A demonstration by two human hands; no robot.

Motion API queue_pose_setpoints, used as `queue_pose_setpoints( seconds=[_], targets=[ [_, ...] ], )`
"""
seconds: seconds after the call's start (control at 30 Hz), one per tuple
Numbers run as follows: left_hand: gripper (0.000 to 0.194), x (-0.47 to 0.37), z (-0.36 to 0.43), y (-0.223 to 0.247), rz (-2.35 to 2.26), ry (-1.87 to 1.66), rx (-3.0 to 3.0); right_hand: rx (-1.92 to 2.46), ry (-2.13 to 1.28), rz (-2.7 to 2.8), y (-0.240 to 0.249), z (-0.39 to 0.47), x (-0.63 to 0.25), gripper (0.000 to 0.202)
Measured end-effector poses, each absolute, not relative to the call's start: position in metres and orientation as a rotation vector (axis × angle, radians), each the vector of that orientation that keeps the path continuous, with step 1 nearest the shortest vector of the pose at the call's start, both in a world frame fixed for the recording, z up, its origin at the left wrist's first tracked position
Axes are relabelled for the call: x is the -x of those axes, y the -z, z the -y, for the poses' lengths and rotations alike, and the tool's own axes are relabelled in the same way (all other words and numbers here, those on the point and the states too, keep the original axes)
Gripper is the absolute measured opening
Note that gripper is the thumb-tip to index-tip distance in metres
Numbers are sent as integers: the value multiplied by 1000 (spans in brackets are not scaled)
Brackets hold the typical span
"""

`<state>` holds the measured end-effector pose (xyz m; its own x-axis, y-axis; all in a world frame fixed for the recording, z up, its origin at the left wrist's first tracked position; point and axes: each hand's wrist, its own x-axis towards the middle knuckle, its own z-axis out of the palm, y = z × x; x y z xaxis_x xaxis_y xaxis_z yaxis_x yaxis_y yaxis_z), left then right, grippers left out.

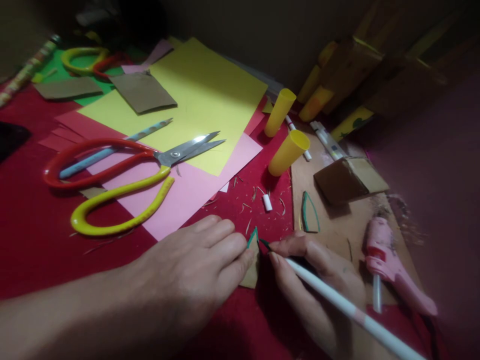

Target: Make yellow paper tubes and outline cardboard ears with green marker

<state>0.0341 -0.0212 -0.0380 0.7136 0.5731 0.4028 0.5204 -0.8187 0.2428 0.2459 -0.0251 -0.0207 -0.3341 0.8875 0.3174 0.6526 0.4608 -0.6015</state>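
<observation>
A small pointed piece of cardboard (252,270) lies on the red surface, with a green line along its tip. My left hand (202,270) rests flat beside it, fingers together and pressed on its left edge. In my right hand (318,285) is a white marker (337,300), pinched near its dark green tip, which is just right of the cardboard's point. A white cap (267,202) lies above my hands. Another pointed cardboard piece (310,215), outlined in green, is on the brown board (337,235) to the right.
Scissors (174,156) with red and yellow handles lie over pink and yellow paper (210,90) and a blue pencil (150,130). Two yellow tubes (288,154) stand beyond my hands. A folded cardboard piece (348,180) and pink glue gun (386,260) are at the right.
</observation>
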Motion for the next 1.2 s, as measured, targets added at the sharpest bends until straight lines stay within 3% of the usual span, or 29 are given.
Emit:
queue_pose_setpoints(
  seconds=[0.47, 1.2],
  targets=[
    [35, -33, 22, 39, -909, -738, -2793, 1309, -434, 2122, 23, 25, -247, 10],
    [35, -33, 21, 37, -902, -713, -2811, 1282, -617, 2051, 26, 25, -244, 4]
  ],
)
